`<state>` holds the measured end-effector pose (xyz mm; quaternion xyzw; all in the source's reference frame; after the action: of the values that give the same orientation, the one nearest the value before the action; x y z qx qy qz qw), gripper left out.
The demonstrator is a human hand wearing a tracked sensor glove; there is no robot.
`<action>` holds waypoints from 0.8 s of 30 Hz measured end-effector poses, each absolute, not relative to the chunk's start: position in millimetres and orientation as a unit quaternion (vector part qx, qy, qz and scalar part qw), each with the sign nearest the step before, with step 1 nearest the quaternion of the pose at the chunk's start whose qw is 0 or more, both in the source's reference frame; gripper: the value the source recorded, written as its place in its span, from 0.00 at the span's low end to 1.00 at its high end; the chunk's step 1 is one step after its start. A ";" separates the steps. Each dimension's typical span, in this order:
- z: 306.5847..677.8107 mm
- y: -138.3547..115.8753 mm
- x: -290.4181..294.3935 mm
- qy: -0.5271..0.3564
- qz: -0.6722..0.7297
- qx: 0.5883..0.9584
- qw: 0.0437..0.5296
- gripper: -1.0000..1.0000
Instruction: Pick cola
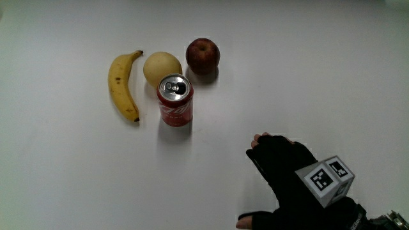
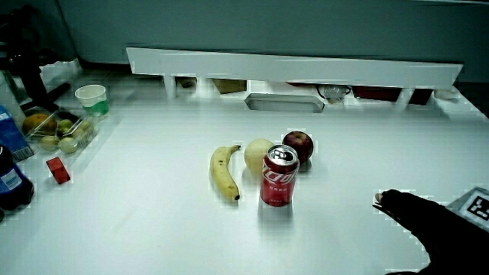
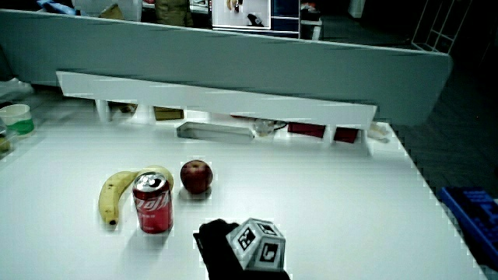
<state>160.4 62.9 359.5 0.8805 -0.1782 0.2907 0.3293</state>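
A red cola can (image 1: 175, 101) stands upright on the white table (image 1: 307, 76), its silver top showing; it appears in both side views (image 2: 279, 176) (image 3: 153, 204). The banana, the yellow round fruit and the apple lie close beside it. The gloved hand (image 1: 281, 172) hovers low over the table, nearer to the person than the can and well apart from it. Its fingers are relaxed and spread and hold nothing. The patterned cube (image 1: 327, 179) sits on its back. The hand also shows in both side views (image 2: 432, 229) (image 3: 229, 249).
A banana (image 1: 123, 85), a pale yellow round fruit (image 1: 160, 66) and a red apple (image 1: 202, 55) cluster by the can. In a side view a green-rimmed cup (image 2: 92, 99), a clear box of fruit (image 2: 61, 131), a small red object (image 2: 58, 169) and a dark bottle (image 2: 11, 183) stand at the table's edge.
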 end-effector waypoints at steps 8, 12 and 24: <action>372.1 40.1 156.1 -0.173 0.301 0.880 0.325 0.50; 369.2 24.8 150.3 -0.162 0.338 0.864 0.336 0.50; 385.6 -16.5 136.4 -0.085 0.420 0.792 0.434 0.50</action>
<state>136.4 -16.5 385.6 0.7924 -0.0847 0.4204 0.4338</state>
